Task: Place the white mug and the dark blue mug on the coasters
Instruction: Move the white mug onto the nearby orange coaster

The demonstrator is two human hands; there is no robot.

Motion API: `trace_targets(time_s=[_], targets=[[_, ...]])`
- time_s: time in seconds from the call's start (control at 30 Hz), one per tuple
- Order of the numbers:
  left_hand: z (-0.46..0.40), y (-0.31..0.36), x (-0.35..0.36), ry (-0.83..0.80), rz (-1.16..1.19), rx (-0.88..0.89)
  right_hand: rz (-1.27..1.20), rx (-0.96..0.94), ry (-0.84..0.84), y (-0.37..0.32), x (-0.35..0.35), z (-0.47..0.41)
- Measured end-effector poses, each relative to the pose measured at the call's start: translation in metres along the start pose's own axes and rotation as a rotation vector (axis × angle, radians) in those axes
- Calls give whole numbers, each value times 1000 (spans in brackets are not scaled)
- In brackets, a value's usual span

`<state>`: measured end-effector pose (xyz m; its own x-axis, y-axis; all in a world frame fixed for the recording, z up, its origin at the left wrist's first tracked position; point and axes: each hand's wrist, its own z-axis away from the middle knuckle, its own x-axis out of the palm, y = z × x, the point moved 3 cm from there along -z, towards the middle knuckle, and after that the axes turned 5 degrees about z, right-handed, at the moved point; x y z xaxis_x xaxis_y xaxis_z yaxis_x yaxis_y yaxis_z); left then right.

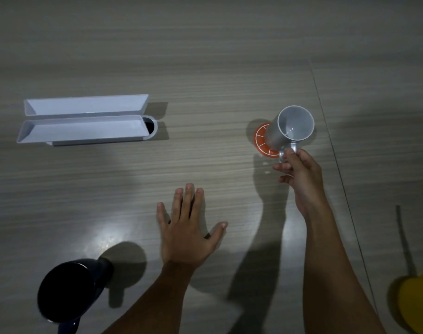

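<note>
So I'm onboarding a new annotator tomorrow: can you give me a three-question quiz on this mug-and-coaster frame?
1. True or false: the right hand holds the white mug by its handle.
2. What colour is the coaster under the white mug?
A. green
B. orange
C. blue
3. Fill in: the left hand lies open on the table, and the dark blue mug stands to its ____.

Key:
1. True.
2. B.
3. Left; no coaster shows under it, and the hand is not touching it.

Left hand flat, right hand clenched.
</note>
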<state>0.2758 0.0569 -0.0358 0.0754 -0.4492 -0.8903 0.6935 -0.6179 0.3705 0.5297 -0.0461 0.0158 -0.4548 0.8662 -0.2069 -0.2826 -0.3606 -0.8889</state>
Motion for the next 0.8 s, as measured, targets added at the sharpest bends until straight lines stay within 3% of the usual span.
trace_targets(time_s=[0.53, 0.8], targets=[[-1, -2, 4, 16, -5, 0, 71, -12, 20, 6, 3, -2], [-1, -1, 4, 40, -34, 13, -46, -14, 196, 51, -6, 45]])
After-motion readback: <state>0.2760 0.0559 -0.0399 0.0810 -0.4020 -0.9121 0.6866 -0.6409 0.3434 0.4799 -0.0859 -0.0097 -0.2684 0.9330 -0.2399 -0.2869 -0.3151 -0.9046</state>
